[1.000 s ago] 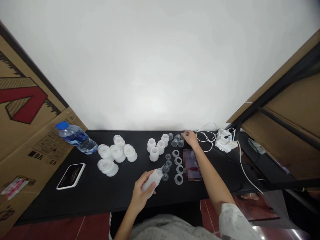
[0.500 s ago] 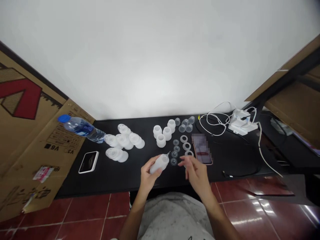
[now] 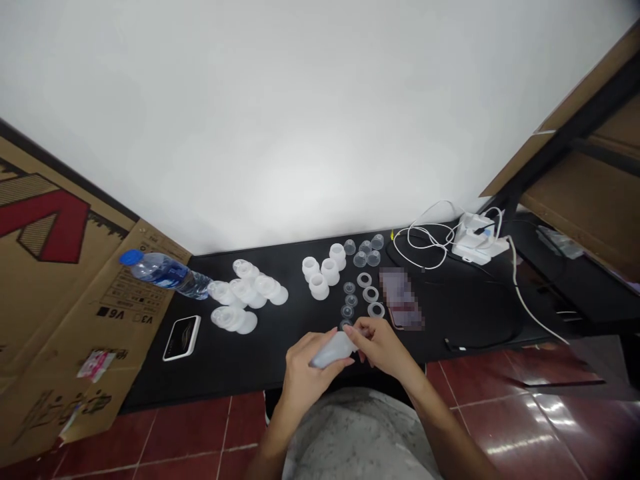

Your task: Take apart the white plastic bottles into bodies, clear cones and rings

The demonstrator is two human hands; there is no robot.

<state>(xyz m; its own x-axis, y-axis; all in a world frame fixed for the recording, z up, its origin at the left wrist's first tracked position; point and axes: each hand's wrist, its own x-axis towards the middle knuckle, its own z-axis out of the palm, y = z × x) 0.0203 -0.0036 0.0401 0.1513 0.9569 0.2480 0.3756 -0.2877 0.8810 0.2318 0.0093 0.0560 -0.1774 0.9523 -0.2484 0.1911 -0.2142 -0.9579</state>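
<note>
My left hand (image 3: 307, 367) is wrapped round a translucent white bottle (image 3: 334, 350), which lies tilted with its neck toward the right. At that neck end the fingers of my right hand (image 3: 377, 343) are pinched together; what they grip there is hidden. Just beyond the hands runs a column of small clear discs with raised centres (image 3: 347, 311), the nearest partly covered by my right fingers. Beside it lie flat translucent rings (image 3: 371, 294). Several open white bottles (image 3: 319, 287) stand farther back, near clear dome-shaped caps (image 3: 373, 258).
Left on the black table (image 3: 280, 347) is a cluster of fitted white bottles (image 3: 243, 291), with a water bottle (image 3: 170, 272) and a white-framed device (image 3: 182, 338). To the right are a phone (image 3: 400, 298), white cables (image 3: 423, 247) and a power strip (image 3: 475, 240). Cardboard (image 3: 115, 320) borders the left side.
My right hand has moved left from beside the rings to the bottle's neck and its fingers have closed. The bottle has come nearer to me and tipped toward the right. The view has shifted slightly.
</note>
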